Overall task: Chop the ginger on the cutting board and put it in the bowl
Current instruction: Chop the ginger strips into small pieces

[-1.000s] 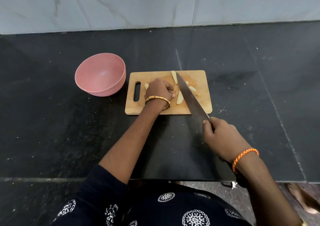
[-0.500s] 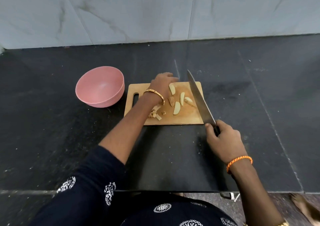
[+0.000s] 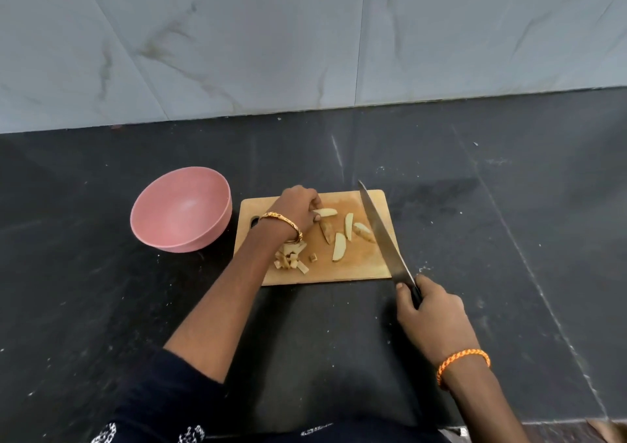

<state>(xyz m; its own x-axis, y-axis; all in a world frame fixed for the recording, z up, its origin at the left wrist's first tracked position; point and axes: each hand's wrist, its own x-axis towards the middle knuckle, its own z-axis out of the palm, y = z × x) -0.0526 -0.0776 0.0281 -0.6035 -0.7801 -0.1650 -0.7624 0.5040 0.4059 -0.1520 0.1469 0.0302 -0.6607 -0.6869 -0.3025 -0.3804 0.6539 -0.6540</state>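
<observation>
A wooden cutting board (image 3: 356, 269) lies on the black counter. Several pale ginger strips (image 3: 339, 246) are scattered over its middle, and a small heap of chopped ginger bits (image 3: 291, 260) sits near its front left. My left hand (image 3: 298, 210) pinches the end of one ginger strip (image 3: 326, 212) at the board's far side. My right hand (image 3: 428, 317) grips the handle of a large knife (image 3: 381, 230); its blade runs along the board's right side, next to the strips. An empty pink bowl (image 3: 181, 210) stands left of the board.
The black stone counter (image 3: 509, 225) stretches to both sides and ends at a grey marble wall (image 3: 305, 42) behind. The counter's front edge (image 3: 509, 422) is near my body.
My left hand has moved from the chopped heap to the board's far side and closed on a ginger strip. The knife has shifted to the board's right side. The view has tilted up.
</observation>
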